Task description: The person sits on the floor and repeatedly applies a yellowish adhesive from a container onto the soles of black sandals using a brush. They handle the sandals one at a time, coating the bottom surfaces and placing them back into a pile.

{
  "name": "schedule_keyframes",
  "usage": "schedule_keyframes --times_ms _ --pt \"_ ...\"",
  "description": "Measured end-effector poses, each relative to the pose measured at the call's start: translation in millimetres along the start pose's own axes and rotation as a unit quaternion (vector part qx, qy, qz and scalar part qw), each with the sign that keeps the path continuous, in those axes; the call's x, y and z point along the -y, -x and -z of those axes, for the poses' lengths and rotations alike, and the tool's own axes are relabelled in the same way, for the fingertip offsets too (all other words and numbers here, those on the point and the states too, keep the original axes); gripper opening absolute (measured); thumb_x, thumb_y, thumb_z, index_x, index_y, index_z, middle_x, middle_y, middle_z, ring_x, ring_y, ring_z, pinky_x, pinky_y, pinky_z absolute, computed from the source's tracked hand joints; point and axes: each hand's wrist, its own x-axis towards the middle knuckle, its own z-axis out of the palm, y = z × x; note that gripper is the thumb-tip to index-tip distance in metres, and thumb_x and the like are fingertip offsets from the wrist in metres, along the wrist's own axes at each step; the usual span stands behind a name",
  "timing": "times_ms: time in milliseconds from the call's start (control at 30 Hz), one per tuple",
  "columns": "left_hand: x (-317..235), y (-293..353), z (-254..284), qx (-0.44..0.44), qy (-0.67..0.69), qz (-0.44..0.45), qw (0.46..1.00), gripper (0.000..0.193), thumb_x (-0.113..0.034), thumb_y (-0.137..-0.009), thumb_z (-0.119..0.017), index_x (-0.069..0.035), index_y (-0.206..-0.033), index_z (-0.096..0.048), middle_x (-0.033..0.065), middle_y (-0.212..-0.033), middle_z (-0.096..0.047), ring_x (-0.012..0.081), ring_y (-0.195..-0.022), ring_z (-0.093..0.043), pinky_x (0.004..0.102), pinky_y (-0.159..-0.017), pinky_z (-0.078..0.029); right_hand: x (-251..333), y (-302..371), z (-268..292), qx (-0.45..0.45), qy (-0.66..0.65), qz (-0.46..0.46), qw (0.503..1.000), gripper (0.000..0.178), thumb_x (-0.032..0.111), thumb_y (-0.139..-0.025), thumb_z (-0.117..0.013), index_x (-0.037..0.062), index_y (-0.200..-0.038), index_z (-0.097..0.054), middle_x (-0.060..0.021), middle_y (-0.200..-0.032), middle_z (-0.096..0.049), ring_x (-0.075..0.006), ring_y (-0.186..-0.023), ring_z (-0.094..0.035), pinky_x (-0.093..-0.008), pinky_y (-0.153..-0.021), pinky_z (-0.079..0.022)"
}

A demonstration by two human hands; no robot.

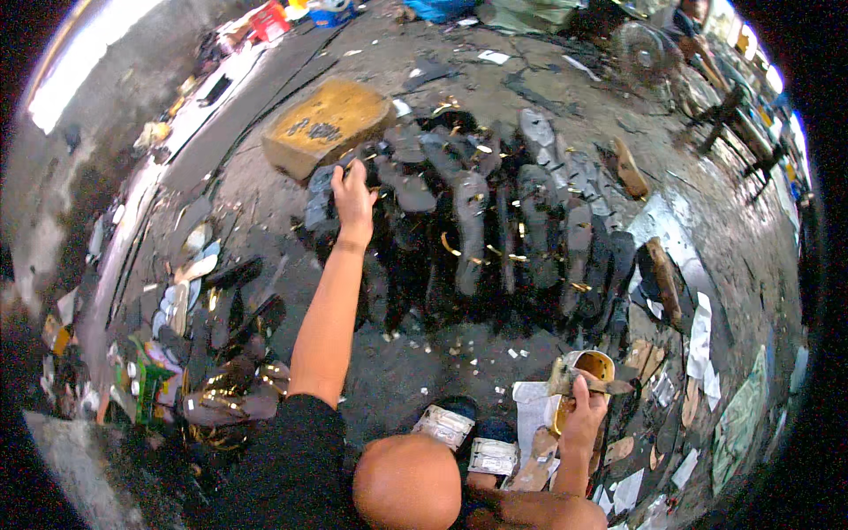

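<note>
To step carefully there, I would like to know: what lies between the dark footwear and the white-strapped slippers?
In the head view, dark floor with small pale scraps lies between the dark footwear and the white-strapped slippers.

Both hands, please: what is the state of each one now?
Left hand: at the dark footwear soles; grip cannot be told.
Right hand: closed, holding what looks like a brush.

The head view, from the left of two side-by-side fisheye cameras, looks down and forward over the floor [389, 371]. The left knee [406, 481] looms close at the bottom; the left hand [353, 205] and right hand [583, 413] sit farther out, the fan [643, 53] well beyond.
</note>
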Motion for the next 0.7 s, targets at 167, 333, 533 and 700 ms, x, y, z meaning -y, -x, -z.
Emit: schedule_keyframes --times_ms 167,333,533,700 --pt "-31.1 18.0 286.3 0.084 -0.765 -0.092 0.632 0.069 -0.034 -0.086 -0.068 -0.011 -0.145 -0.041 0.0139 -0.145 -0.048 0.0337 -0.137 -0.042 0.0516 -0.112 -0.034 -2.5 25.7 14.3 -0.028 0.035 -0.079 0.996 0.032 0.030 -0.091 -0.070 0.0016 -0.106 -0.066 0.0019 -0.090 -0.063 -0.0057 -0.068 -0.050 -0.0235 -0.057 -0.039" --pt "-41.9 65.7 406.2 0.021 -0.847 0.118 0.519 0.063 -0.034 -0.086 -0.067 -0.018 -0.141 -0.042 0.0113 -0.136 -0.054 0.0314 -0.132 -0.047 0.0591 -0.110 -0.031 -18.5 31.5 17.0 -0.043 0.036 -0.076 0.996 0.036 0.033 -0.091 -0.071 -0.0006 -0.104 -0.065 0.0005 -0.086 -0.062 -0.0069 -0.064 -0.050 -0.0247 -0.056 -0.040" --pt "-36.0 46.9 386.4 0.077 -0.841 -0.126 0.520 0.029 -0.015 -0.083 -0.061 -0.014 -0.113 -0.062 0.0120 -0.110 -0.066 0.0309 -0.116 -0.056 0.0505 -0.097 -0.041 -39.9 7.9 48.6 -0.056 0.047 -0.014 0.997 0.029 0.030 -0.089 -0.074 0.0041 -0.096 -0.064 0.0013 -0.085 -0.060 -0.0066 -0.067 -0.050 -0.0229 -0.059 -0.041" --pt "4.7 50.3 366.1 0.295 -0.866 -0.055 0.401 0.074 -0.020 -0.067 -0.077 -0.017 -0.137 -0.053 0.0131 -0.146 -0.047 0.0359 -0.132 -0.046 0.0480 -0.108 -0.037 -10.6 -3.7 55.1 -0.112 0.148 -0.011 0.983 0.034 0.028 -0.094 -0.066 -0.0014 -0.112 -0.069 -0.0056 -0.103 -0.069 -0.0158 -0.091 -0.062 -0.0315 -0.084 -0.050"
